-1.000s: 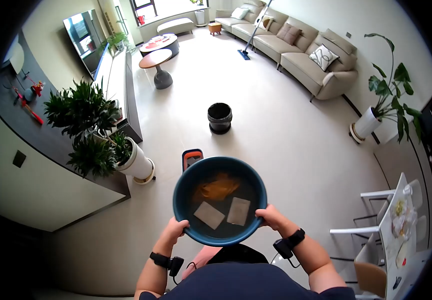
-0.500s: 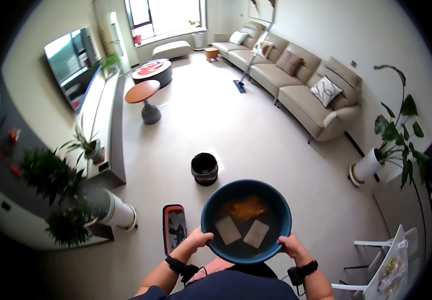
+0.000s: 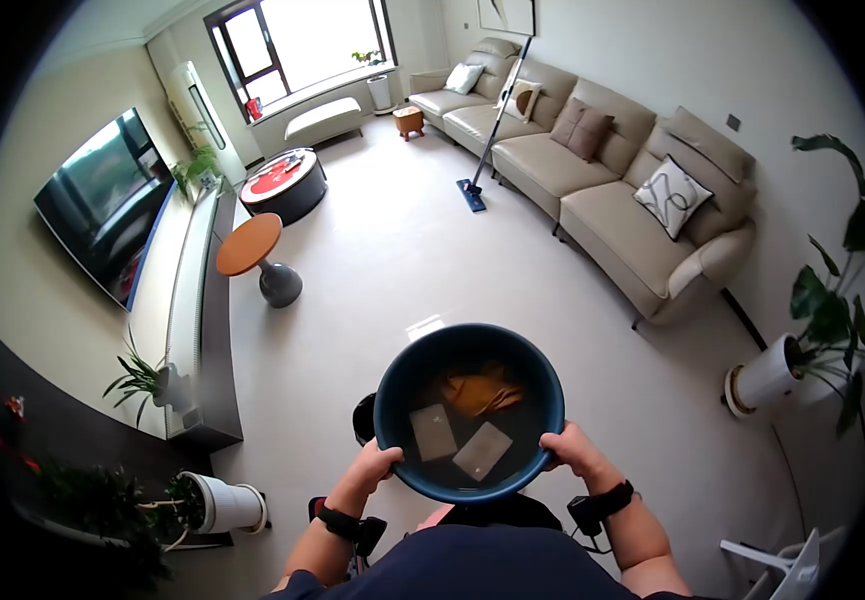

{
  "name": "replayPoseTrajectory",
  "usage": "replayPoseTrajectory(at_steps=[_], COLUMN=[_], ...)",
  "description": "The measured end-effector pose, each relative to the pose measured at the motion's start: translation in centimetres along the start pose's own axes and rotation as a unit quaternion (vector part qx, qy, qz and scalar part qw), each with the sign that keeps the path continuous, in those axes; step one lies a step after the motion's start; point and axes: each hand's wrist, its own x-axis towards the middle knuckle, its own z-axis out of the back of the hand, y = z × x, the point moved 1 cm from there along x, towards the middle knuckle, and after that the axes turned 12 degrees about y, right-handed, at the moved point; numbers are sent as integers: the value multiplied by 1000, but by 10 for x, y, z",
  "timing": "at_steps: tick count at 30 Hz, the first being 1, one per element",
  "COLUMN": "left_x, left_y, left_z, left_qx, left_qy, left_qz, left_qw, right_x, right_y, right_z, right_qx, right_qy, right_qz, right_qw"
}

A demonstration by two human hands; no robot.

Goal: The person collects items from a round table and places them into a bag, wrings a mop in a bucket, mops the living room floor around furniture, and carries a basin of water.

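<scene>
A round dark blue basin (image 3: 384, 400) is held level in front of my body. It contains murky water with an orange-yellow cloth (image 3: 482, 390) and two light rectangular pads (image 3: 482, 451). My left hand (image 3: 377, 462) grips the basin's lower left rim, thumb on top. On the lower right rim, my right hand (image 3: 570, 448) is closed the same way. The fingers under the rim are hidden. Past the basin's left side, part of a black bin (image 3: 363, 419) shows on the floor.
A flat mop (image 3: 471, 195) leans by the beige sofa (image 3: 602, 200). At the left are a round orange-topped side table (image 3: 249, 244), a dark round table (image 3: 297, 195) and a potted plant (image 3: 227, 503). Another potted plant (image 3: 764, 378) stands at the right, above a white table's edge (image 3: 802, 570).
The view has moved forward and tilted up across the room. The basin, still in both hands, now partly covers the bin. The orange-rimmed tray has mostly dropped out of sight behind my left arm.
</scene>
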Motion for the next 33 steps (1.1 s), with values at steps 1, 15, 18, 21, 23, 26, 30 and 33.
replayPoseTrajectory(at_steps=[1,15,18,21,23,26,30,33], left_x=[21,331,389,461,509,576,660,710], left_y=[-15,-267,-335,-381,-412,-456,-512,-553], left_z=[2,76,112,148,169,198,235,270], left_qx=[-15,-2,21,-10,-12,-35,-62,-81], left_qy=[-11,-46,-48,-59,-65,-92,-145,-188], left_qz=[-9,-62,-15,-19,-18,-34,-22,-19], left_qw=[1000,997,999,998,998,995,987,979], right_x=[21,348,419,503,556,646,768,859], right_y=[22,265,311,353,391,439,512,561], right_z=[16,169,181,203,213,234,265,277], right_qx=[-21,-33,-4,10,11,2,-59,-83], right_qy=[11,9,7,6,6,23,82,109], right_qz=[-2,-35,-33,-25,-23,-11,-28,-57], right_qw=[1000,999,999,1000,1000,1000,995,989])
